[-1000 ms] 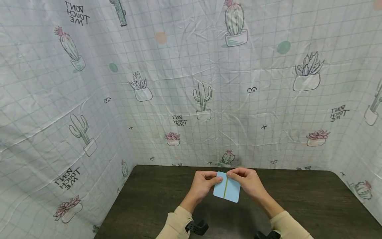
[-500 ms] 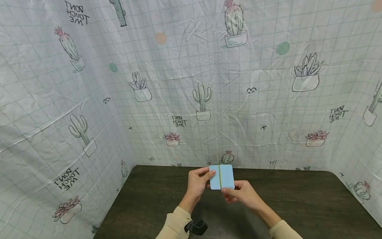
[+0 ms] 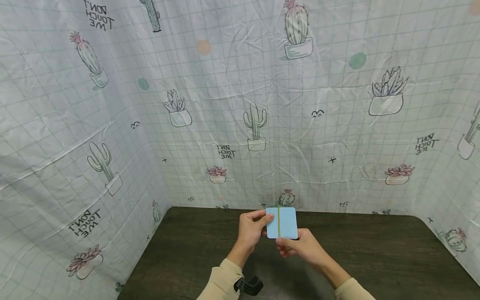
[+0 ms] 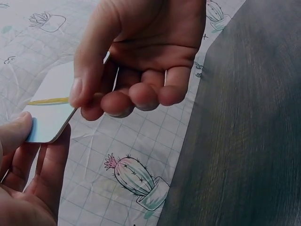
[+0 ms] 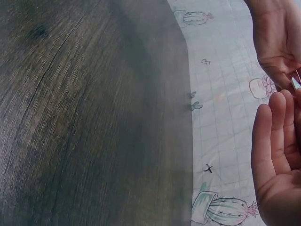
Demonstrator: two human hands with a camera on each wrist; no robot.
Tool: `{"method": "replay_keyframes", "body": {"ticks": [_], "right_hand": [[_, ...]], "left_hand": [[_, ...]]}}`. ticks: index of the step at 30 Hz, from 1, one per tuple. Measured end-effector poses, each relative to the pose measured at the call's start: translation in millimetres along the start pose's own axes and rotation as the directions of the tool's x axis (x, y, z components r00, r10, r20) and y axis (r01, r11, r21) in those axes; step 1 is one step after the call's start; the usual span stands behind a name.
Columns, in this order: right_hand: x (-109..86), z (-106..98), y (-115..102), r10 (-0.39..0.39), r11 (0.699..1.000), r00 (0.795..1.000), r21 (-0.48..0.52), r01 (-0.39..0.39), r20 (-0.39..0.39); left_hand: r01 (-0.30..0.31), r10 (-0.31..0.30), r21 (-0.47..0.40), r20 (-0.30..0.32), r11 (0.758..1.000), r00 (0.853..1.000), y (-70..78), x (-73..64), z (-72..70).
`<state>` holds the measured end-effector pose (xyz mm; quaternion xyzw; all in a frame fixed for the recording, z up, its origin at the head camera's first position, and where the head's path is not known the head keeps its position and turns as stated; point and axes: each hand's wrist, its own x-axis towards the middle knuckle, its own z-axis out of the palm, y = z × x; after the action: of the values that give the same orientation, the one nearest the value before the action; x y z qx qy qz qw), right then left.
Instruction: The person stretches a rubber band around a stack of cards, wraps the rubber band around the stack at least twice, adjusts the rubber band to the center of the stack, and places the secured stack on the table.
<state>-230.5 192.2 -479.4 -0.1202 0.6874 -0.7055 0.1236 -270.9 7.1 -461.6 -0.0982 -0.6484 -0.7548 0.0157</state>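
A light blue square card [image 3: 288, 223] with rounded corners is held up above the table; whether it is one card or a thin stack I cannot tell. A narrow yellow-green band [image 3: 279, 221] runs across it from top to bottom, left of its middle. My left hand [image 3: 249, 229] pinches the card's left side, thumb on the front. My right hand [image 3: 301, 246] pinches the bottom edge, its thumb at the band's lower end. In the left wrist view that thumb [image 4: 77, 89] lies at the band's end. The right wrist view shows only a sliver of the card [image 5: 296, 84].
A dark wood table [image 3: 198, 241] lies under the hands. Behind and at both sides hangs a pale gridded cloth [image 3: 225, 75] printed with cacti. A black strap [image 3: 249, 286] is on the left wrist.
My right hand has gone from the card's top edge to its bottom edge. The card has risen slightly and turned level. The band now shows as two close lines.
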Motion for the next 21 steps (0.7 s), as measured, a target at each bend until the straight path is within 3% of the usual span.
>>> {"method": "replay_keyframes", "body": {"ticks": [21], "right_hand": [[-3.4,-5.4,-3.6,0.006,1.000,0.999,-0.026,-0.005,0.053]], "left_hand": [[0.021,-0.022,0.015,0.059,1.000,0.998,-3.8,-0.8,-3.4]]}}
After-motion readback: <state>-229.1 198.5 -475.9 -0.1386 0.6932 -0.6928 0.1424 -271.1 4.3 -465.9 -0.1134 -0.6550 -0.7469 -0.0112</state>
